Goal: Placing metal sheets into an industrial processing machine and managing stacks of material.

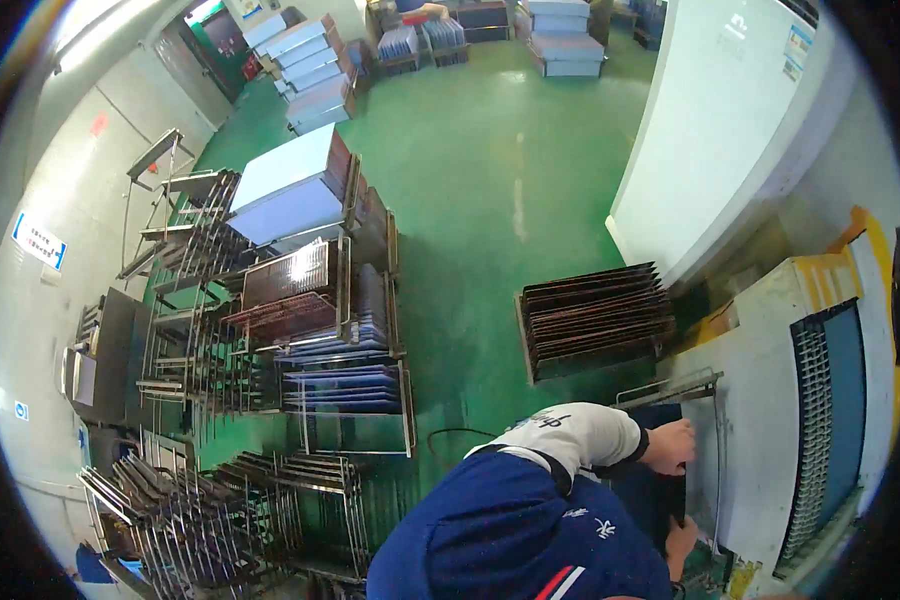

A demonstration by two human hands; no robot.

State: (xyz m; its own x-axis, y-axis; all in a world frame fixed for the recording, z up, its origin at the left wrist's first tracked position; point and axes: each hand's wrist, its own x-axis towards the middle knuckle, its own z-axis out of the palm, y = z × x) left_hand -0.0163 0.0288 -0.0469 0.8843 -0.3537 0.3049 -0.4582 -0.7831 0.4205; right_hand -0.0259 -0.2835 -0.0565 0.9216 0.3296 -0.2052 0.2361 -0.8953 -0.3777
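- Dark panel (658, 490): about 4 to 5 o'clock from mid-view, between both hands, beside a pale machine; partly hidden by the forearm.
- Left hand (668, 447): 4 o'clock, white sleeve, dark cuff; fingers curled, clamped on the panel's edge.
- Right hand (682, 542): between 4 and 5 o'clock, below the left; at the panel's lower part, finger closure hidden, cannot tell.
- Metal frame (715, 379): 4 o'clock, just past the left hand, along the machine side.
- Machine (760, 345): 3 to 4 o'clock, pale housing, yellow tape, a chain-like strip (813, 440) along its opening.
- Brown panels (595, 315): 3 o'clock, row standing in a floor rack, leaning.
- White cabinet-like block (710, 120): 2 o'clock.
- Blue panels (342, 388): 8 o'clock, slotted in a metal rack.
- Large pale box (292, 190): 10 o'clock, near more racks.
- Metal racks (205, 520): 7 to 8 o'clock, crowded together.
- Pale stacks (310, 65): 11 o'clock; another stack (565, 45) at 1.
- Another person's arm (426, 11): 12 o'clock, far end, cut by the top edge.
- Floor (470, 190): green, shiny.
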